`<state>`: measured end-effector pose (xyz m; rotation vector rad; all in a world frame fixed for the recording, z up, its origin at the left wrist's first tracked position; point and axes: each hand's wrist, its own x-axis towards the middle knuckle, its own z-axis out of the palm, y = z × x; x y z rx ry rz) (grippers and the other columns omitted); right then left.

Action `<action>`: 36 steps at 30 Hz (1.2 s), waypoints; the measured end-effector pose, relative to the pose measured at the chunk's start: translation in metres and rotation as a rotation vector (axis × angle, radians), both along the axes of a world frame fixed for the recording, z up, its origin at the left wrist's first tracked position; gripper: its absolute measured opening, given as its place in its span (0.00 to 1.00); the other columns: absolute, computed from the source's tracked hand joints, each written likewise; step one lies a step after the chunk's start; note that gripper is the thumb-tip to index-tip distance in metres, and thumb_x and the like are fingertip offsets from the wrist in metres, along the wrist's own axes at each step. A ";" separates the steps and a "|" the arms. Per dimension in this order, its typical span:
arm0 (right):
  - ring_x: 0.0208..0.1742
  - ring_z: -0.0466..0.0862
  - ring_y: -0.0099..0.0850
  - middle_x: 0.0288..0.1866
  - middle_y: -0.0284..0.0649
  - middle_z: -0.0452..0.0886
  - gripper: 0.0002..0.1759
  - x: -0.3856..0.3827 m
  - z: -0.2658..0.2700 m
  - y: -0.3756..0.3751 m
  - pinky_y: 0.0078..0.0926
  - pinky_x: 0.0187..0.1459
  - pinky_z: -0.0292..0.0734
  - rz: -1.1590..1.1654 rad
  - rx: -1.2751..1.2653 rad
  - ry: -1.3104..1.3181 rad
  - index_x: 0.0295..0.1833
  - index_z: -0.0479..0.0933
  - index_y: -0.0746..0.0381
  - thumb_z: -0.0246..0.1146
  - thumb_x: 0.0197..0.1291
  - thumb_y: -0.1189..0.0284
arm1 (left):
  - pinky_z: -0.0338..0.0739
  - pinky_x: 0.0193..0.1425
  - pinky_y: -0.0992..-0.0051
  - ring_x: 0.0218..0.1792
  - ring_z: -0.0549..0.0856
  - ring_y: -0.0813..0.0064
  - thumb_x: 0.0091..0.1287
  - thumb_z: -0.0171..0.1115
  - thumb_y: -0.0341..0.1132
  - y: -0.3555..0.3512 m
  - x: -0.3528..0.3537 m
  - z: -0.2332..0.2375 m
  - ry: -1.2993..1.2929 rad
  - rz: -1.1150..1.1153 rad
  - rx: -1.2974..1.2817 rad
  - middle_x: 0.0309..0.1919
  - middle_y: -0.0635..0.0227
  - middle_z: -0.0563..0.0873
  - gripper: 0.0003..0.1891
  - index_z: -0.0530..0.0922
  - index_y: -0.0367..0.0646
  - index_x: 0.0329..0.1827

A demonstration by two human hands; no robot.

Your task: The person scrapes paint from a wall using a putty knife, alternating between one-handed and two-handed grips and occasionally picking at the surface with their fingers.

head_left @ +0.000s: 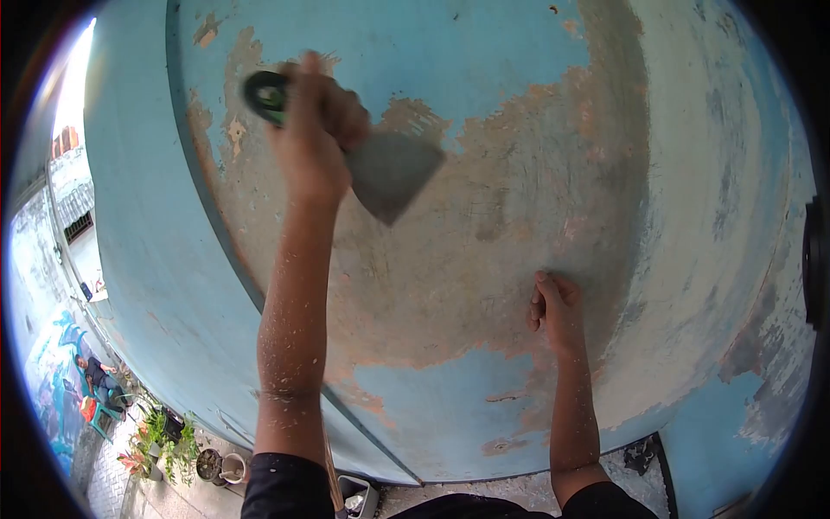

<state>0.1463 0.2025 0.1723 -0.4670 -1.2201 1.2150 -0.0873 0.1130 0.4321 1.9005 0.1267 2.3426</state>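
Observation:
At the upper left, my left hand (pixel 317 130) is closed round the dark green handle of a scraper (pixel 393 173). The scraper's wide grey blade points down to the right, in front of the wall (pixel 450 251), and is slightly blurred. Blue paint remains on parts of the wall, with bare grey-brown plaster between them. My right hand (pixel 558 304) is lower and to the right, near the bare plaster, with its fingers curled together and no tool visible in it. Whether it touches the wall I cannot tell. Pale specks dot my left forearm.
Potted plants (pixel 164 437) stand on the ground at the lower left. Beyond them a person (pixel 102 381) sits on a green chair beside a painted wall. A grey bin (pixel 359 497) is at the wall's foot. A raised blue strip (pixel 203 182) runs down the wall.

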 end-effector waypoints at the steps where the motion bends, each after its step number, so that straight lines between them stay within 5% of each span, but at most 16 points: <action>1: 0.11 0.68 0.23 0.12 0.33 0.67 0.23 0.000 -0.002 0.000 0.24 0.16 0.61 0.005 0.010 -0.006 0.23 0.68 0.59 0.60 0.70 0.61 | 0.52 0.19 0.74 0.13 0.57 0.82 0.73 0.58 0.45 -0.007 -0.004 0.003 0.005 -0.037 0.065 0.13 0.78 0.60 0.21 0.61 0.52 0.22; 7: 0.11 0.68 0.24 0.12 0.33 0.67 0.23 0.001 -0.001 -0.001 0.24 0.15 0.60 -0.002 -0.019 -0.019 0.22 0.69 0.59 0.60 0.70 0.61 | 0.49 0.23 0.73 0.17 0.52 0.80 0.75 0.53 0.44 -0.003 0.008 -0.002 -0.010 -0.016 -0.116 0.15 0.79 0.52 0.23 0.57 0.53 0.21; 11: 0.11 0.68 0.23 0.12 0.33 0.67 0.23 -0.002 -0.004 -0.003 0.24 0.15 0.60 -0.039 -0.014 -0.013 0.22 0.68 0.59 0.60 0.70 0.61 | 0.54 0.20 0.73 0.15 0.57 0.82 0.72 0.57 0.38 -0.019 -0.017 0.013 -0.150 -0.182 0.161 0.15 0.80 0.59 0.15 0.63 0.52 0.27; 15: 0.11 0.67 0.23 0.12 0.32 0.67 0.23 0.001 0.002 0.000 0.24 0.15 0.60 -0.014 0.006 0.004 0.22 0.68 0.59 0.60 0.70 0.61 | 0.50 0.21 0.76 0.16 0.52 0.82 0.73 0.55 0.39 -0.017 0.008 0.004 0.086 -0.034 -0.120 0.15 0.79 0.53 0.19 0.58 0.54 0.24; 17: 0.11 0.67 0.23 0.12 0.32 0.67 0.23 -0.004 -0.005 -0.005 0.24 0.15 0.60 0.003 -0.005 -0.020 0.23 0.68 0.59 0.60 0.70 0.61 | 0.50 0.22 0.76 0.17 0.53 0.82 0.73 0.55 0.40 -0.019 -0.014 0.022 -0.234 -0.144 0.111 0.16 0.79 0.53 0.18 0.59 0.53 0.24; 21: 0.11 0.68 0.23 0.12 0.32 0.67 0.23 0.001 0.001 0.000 0.24 0.15 0.61 -0.018 0.000 0.008 0.23 0.68 0.59 0.60 0.70 0.61 | 0.51 0.24 0.74 0.19 0.54 0.81 0.74 0.52 0.42 -0.023 0.015 0.006 0.135 0.049 -0.027 0.16 0.79 0.52 0.21 0.56 0.53 0.22; 25: 0.13 0.68 0.20 0.13 0.31 0.69 0.23 -0.002 -0.004 -0.002 0.22 0.16 0.62 -0.027 0.002 0.015 0.23 0.71 0.60 0.61 0.70 0.61 | 0.55 0.19 0.74 0.14 0.59 0.80 0.72 0.54 0.40 -0.007 -0.023 0.020 -0.124 0.020 0.103 0.13 0.77 0.60 0.13 0.69 0.49 0.28; 29: 0.13 0.69 0.20 0.13 0.31 0.69 0.23 0.000 0.000 -0.002 0.22 0.16 0.62 -0.003 0.003 -0.011 0.23 0.71 0.60 0.61 0.70 0.61 | 0.55 0.21 0.75 0.15 0.60 0.82 0.73 0.54 0.41 0.006 0.016 -0.020 0.074 -0.194 -0.194 0.14 0.77 0.60 0.16 0.66 0.48 0.26; 31: 0.11 0.67 0.23 0.12 0.32 0.67 0.23 -0.001 -0.002 -0.002 0.23 0.15 0.61 -0.028 -0.004 -0.008 0.22 0.68 0.59 0.61 0.70 0.60 | 0.55 0.21 0.75 0.16 0.60 0.82 0.73 0.53 0.41 -0.003 -0.010 0.004 0.144 -0.159 -0.040 0.15 0.78 0.59 0.16 0.64 0.48 0.25; 33: 0.11 0.67 0.22 0.12 0.32 0.67 0.24 -0.001 -0.002 -0.004 0.23 0.15 0.61 -0.027 -0.012 0.000 0.22 0.68 0.59 0.61 0.70 0.60 | 0.51 0.22 0.77 0.17 0.54 0.83 0.72 0.57 0.39 -0.020 -0.025 0.021 -0.250 -0.132 0.202 0.16 0.79 0.55 0.16 0.60 0.53 0.27; 35: 0.11 0.67 0.22 0.12 0.32 0.67 0.24 -0.002 -0.001 -0.004 0.23 0.15 0.61 -0.023 -0.018 0.023 0.22 0.68 0.59 0.61 0.70 0.60 | 0.51 0.21 0.76 0.17 0.54 0.83 0.72 0.56 0.40 -0.002 -0.026 0.007 -0.223 -0.138 0.210 0.16 0.80 0.55 0.17 0.60 0.53 0.27; 36: 0.11 0.67 0.22 0.12 0.32 0.67 0.24 -0.002 -0.002 -0.003 0.24 0.15 0.61 -0.018 -0.022 0.012 0.22 0.68 0.59 0.61 0.70 0.60 | 0.51 0.22 0.76 0.17 0.54 0.83 0.72 0.56 0.39 0.014 -0.009 -0.011 -0.143 -0.155 0.005 0.16 0.80 0.55 0.17 0.59 0.53 0.26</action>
